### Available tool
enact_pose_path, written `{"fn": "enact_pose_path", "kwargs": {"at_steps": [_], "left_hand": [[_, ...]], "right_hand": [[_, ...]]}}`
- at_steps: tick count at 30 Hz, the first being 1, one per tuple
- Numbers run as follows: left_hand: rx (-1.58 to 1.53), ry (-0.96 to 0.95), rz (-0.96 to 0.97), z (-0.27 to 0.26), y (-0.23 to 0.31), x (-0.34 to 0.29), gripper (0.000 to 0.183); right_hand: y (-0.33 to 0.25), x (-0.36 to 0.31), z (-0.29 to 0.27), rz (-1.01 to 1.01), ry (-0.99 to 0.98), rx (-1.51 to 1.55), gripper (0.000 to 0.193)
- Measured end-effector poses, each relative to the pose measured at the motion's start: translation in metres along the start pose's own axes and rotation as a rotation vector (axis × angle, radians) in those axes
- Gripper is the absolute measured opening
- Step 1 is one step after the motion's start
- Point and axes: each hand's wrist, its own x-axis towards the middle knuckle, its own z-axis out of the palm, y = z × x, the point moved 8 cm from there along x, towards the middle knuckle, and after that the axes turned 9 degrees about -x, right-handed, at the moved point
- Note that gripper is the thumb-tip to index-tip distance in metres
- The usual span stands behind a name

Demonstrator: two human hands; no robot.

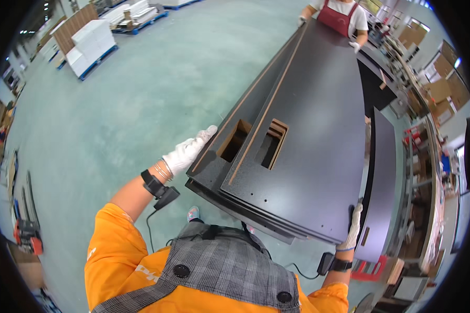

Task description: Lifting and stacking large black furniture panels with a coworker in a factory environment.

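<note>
A large dark grey panel (pixel 313 135) with a rectangular cutout lies on top of a stack, turned a little against the similar panel (pixel 206 169) beneath it. My left hand (pixel 189 150), in a white glove, lies along the left edge of that lower panel with its fingers stretched out. At the near right corner my right hand (pixel 354 229), gloved too, grips the top panel's right edge; some of its fingers are hidden. Across the stack a person in a red apron (pixel 337 16) has gloved hands at the far end of the top panel.
To the right stands another dark panel (pixel 378 182), with a red crate (pixel 369 268) near its base. Beyond runs a cluttered workbench (pixel 428 198). White boards (pixel 95 44) are stacked on a blue pallet at the far left. A red and black machine (pixel 28 235) sits at left.
</note>
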Motion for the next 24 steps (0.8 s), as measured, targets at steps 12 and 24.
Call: {"fn": "enact_pose_path", "kwargs": {"at_steps": [12, 24], "left_hand": [[-0.53, 0.068, 0.034, 0.025, 0.003, -0.002, 0.098], [-0.86, 0.216, -0.238, 0.024, -0.01, -0.008, 0.1]], "right_hand": [[0.012, -0.005, 0.014, 0.063, 0.087, -0.018, 0.057], [0.038, -0.004, 0.063, 0.075, -0.017, 0.166, 0.05]]}}
